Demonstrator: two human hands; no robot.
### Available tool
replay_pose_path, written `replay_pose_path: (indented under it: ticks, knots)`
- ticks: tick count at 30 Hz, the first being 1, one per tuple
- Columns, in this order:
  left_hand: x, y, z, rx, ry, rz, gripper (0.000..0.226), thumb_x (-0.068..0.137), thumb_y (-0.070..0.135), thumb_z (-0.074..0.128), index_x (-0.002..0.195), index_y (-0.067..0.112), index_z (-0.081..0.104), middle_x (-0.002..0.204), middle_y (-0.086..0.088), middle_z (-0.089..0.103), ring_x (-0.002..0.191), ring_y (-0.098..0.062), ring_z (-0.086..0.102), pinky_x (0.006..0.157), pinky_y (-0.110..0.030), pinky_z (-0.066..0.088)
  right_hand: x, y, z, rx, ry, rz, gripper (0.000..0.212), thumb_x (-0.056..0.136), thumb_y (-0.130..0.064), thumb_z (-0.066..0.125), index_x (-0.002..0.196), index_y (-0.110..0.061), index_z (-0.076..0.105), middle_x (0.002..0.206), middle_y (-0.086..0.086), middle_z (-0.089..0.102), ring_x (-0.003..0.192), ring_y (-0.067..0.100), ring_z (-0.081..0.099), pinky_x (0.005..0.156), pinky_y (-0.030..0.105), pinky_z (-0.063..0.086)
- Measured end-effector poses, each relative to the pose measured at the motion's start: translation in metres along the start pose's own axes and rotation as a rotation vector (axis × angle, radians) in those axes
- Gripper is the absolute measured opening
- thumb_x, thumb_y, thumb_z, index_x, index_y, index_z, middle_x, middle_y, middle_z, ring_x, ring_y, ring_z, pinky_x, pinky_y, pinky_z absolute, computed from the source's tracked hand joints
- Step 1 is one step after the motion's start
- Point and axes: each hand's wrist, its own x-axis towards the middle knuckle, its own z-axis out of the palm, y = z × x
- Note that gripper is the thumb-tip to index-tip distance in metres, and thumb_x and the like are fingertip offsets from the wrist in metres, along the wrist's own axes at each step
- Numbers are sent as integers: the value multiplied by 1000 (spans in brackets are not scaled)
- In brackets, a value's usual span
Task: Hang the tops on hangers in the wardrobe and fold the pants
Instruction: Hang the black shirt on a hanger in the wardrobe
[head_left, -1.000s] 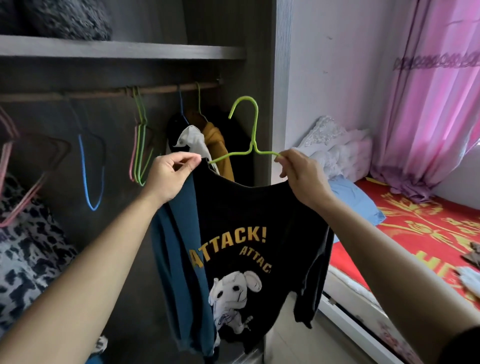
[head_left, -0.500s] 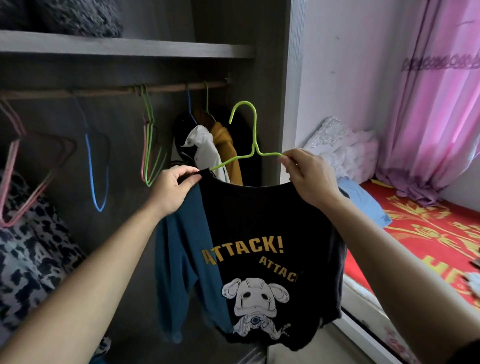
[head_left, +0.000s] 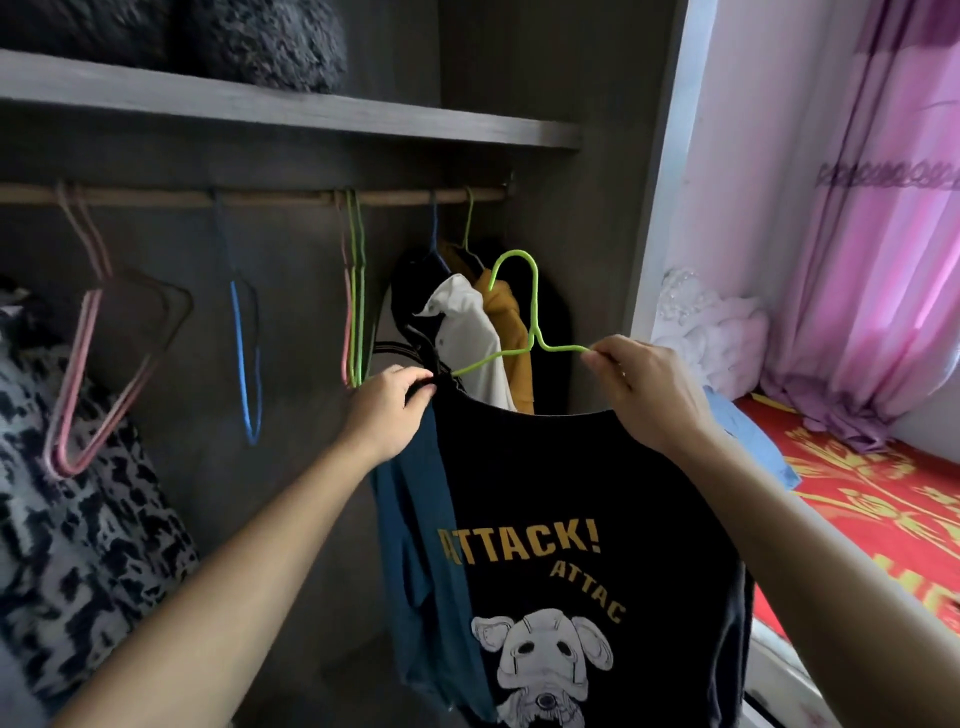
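A black top (head_left: 571, 499) printed "ATTACK!" with a blue sleeve side hangs on a green wire hanger (head_left: 524, 312). My left hand (head_left: 387, 413) pinches the top's left shoulder at the hanger's left arm. My right hand (head_left: 649, 389) pinches the right shoulder and the hanger's right end. The hanger's hook points up, below the wooden wardrobe rail (head_left: 260, 197) and apart from it.
On the rail hang white and mustard tops (head_left: 488, 338), plus bare pink (head_left: 88, 332), blue (head_left: 244, 358) and green hangers (head_left: 356, 291). A shelf (head_left: 291, 111) runs above. A spotted garment (head_left: 67, 514) lies left. A bed with red cover (head_left: 857, 493) and pink curtain (head_left: 883, 234) stand right.
The view has tilted up and drawn nearer to the wardrobe. Both hands keep their hold, and the top on its hanger has come closer to the hung clothes.
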Motion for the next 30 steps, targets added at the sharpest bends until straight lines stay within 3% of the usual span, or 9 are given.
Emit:
replay_pose_path:
  ticks: [6,9,12,17,22,26,30]
  knots:
    - [21,-16,-30,217,257,228,21,90,18,64,109,14,72,110,-3,67,104,-27,59,85,-38,47,13,-39,25,-146,-42,68,29,102,-37,48,105,-17,69,95,2,71,81,30,66,67,45,54]
    - [47,-24,-44,336,140,248,35,91,29,61,123,16,66,126,-5,61,121,-28,51,96,-42,40,20,-51,37,-172,-57,141,30,103,-39,46,107,-19,68,99,3,71,86,33,66,72,46,54]
    - [71,-34,-51,420,-1,181,53,93,42,56,141,19,49,149,-11,42,140,-29,32,110,-45,30,34,-61,50,-201,-27,183,29,103,-41,46,107,-21,67,101,3,71,89,35,65,72,42,52]
    - [120,-50,-65,566,12,145,70,95,47,50,153,17,26,161,-14,19,149,-30,13,118,-52,17,83,-77,81,-189,28,216,35,102,-42,42,102,-16,65,95,6,68,85,37,63,68,40,47]
    - [183,-57,-83,709,141,167,66,95,41,49,151,13,29,157,-16,26,145,-33,20,115,-56,19,148,-82,118,-140,74,251,22,100,-27,49,99,-13,65,89,11,67,82,40,61,63,36,36]
    - [232,-68,-86,803,120,159,67,98,37,46,155,15,19,162,-12,16,149,-28,14,118,-58,7,195,-85,144,-103,61,206,21,102,-26,48,100,-12,63,91,12,66,86,39,62,65,36,35]
    - [264,-81,-89,877,78,113,67,94,29,51,154,18,24,151,-10,36,131,-33,40,111,-54,26,235,-83,159,-31,5,154,15,100,-18,52,104,-10,63,98,13,67,92,37,62,67,37,42]
